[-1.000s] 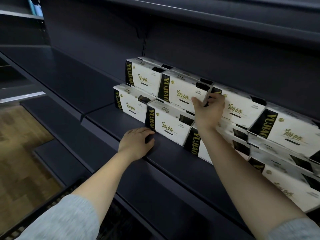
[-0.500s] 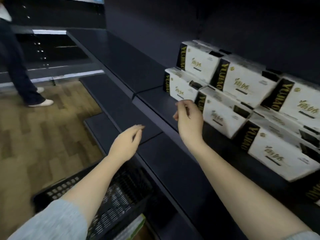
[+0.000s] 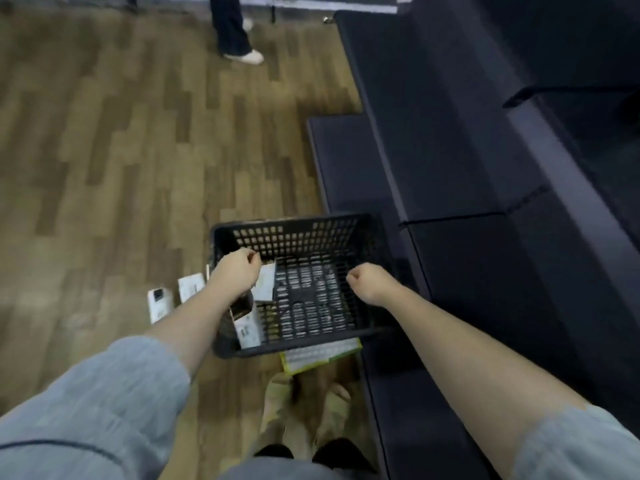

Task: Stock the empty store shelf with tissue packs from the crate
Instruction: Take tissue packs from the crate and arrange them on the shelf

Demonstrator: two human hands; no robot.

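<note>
We're looking straight down: our left hand [image 3: 239, 271] hangs over the crate's left side, fingers curled, holding nothing we can make out through the blur. Our right hand [image 3: 369, 284] hovers above the crate's middle, loosely fisted and empty. Below sits the black crate [image 3: 294, 226] on the wood floor [image 3: 104, 150], with a few white tissue packs [image 3: 265, 284] at its left end, partly hidden by our forearm. More white packs [image 3: 159, 303] lie outside, left. Dark shelves [image 3: 450, 150] rise on the right, cut off at the edge.
</note>
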